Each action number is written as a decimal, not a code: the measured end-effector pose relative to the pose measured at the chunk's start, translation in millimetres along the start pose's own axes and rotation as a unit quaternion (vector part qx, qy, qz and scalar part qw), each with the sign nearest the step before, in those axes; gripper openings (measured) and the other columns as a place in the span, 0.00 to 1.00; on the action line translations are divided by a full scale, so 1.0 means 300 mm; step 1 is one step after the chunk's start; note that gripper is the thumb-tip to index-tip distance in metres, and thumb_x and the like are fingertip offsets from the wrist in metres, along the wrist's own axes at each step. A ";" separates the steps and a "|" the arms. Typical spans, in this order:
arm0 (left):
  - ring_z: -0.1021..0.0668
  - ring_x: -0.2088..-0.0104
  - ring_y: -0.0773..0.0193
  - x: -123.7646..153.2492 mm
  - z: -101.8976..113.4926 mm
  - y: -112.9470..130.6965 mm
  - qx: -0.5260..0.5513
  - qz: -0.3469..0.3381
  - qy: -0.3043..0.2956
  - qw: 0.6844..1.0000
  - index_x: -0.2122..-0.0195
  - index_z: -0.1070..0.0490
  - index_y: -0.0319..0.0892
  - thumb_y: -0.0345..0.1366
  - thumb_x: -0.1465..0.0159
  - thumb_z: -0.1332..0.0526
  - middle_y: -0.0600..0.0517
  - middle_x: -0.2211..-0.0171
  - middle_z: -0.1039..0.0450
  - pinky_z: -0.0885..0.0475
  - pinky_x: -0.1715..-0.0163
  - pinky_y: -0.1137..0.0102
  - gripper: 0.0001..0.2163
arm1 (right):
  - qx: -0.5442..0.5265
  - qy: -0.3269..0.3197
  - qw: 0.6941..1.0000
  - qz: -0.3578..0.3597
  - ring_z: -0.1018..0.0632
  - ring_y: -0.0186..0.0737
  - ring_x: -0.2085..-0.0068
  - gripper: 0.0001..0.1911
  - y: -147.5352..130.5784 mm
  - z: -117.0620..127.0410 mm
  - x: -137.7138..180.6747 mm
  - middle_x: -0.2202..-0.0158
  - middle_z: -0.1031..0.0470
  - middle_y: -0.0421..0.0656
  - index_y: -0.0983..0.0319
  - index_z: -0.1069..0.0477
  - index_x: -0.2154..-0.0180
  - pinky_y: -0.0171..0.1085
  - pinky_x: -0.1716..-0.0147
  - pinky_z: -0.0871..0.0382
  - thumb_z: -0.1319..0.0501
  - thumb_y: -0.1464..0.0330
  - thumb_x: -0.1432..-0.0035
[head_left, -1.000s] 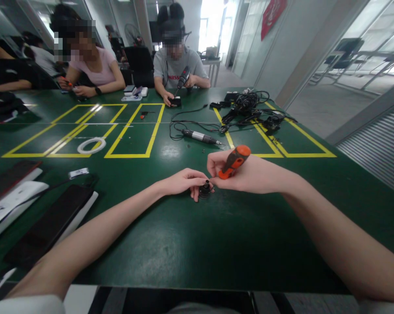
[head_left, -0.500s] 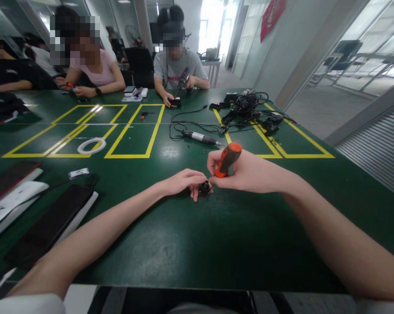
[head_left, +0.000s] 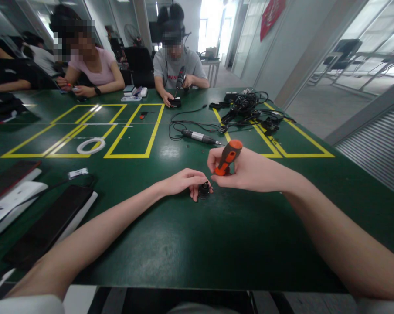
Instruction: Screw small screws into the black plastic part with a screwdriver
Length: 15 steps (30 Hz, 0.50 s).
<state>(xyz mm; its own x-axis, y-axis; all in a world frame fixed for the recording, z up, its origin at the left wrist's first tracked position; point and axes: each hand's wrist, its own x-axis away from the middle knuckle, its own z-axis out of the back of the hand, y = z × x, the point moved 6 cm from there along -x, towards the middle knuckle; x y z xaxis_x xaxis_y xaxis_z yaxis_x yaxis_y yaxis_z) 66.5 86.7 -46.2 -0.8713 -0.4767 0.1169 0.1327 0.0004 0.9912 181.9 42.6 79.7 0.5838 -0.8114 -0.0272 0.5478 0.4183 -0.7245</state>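
Observation:
My right hand [head_left: 246, 172] is closed round an orange-and-black screwdriver [head_left: 228, 157], its handle tilted up to the right and its tip pointing down at a small black round part [head_left: 204, 190] on the green table [head_left: 190, 235]. My left hand [head_left: 184, 182] pinches that black part from the left and holds it against the table. The screwdriver's shaft is mostly hidden behind my fingers.
A grey electric screwdriver [head_left: 199, 138] with its cable lies beyond my hands, and a tangle of black cables [head_left: 249, 109] sits at the back right. Dark flat devices on white trays [head_left: 49, 222] lie at the left. A white ring [head_left: 91, 145] rests inside yellow tape lines. Other people work across the table.
The screwdriver handle in my right hand has swung from leaning far right to more upright. My left hand has stayed on the black part.

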 end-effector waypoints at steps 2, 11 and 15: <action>0.21 0.79 0.68 -0.002 0.000 0.000 0.004 -0.006 0.004 1.000 0.60 0.23 0.34 0.47 0.32 0.39 0.47 0.72 0.20 0.30 0.77 0.75 0.18 | 0.005 -0.001 1.000 -0.003 0.30 0.34 0.72 0.06 0.003 0.000 0.002 0.73 0.29 0.37 0.60 0.33 0.68 0.34 0.71 0.38 0.36 0.70 0.48; 0.20 0.79 0.68 0.003 -0.004 0.007 -0.002 -0.004 0.013 1.000 0.60 0.22 0.34 0.45 0.32 0.38 0.49 0.72 0.20 0.30 0.77 0.76 0.16 | -0.034 0.001 0.999 -0.016 0.33 0.32 0.75 0.09 0.010 -0.006 0.005 0.76 0.31 0.35 0.59 0.34 0.70 0.33 0.74 0.42 0.34 0.65 0.45; 0.21 0.79 0.69 0.001 -0.004 0.002 0.006 -0.010 0.024 1.000 0.61 0.22 0.34 0.45 0.33 0.37 0.46 0.67 0.18 0.28 0.77 0.75 0.16 | -0.016 -0.001 1.000 -0.015 0.32 0.33 0.73 0.07 0.005 0.001 0.005 0.74 0.31 0.35 0.60 0.33 0.68 0.33 0.73 0.40 0.35 0.69 0.49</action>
<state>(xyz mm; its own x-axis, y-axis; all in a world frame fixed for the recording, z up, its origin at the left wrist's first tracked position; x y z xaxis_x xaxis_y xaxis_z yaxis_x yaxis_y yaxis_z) 66.8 85.6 -45.6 -0.8503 -0.5179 0.0936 0.1086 0.0014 0.9941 183.8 42.1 78.8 0.5688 -0.8225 -0.0030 0.5456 0.3800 -0.7469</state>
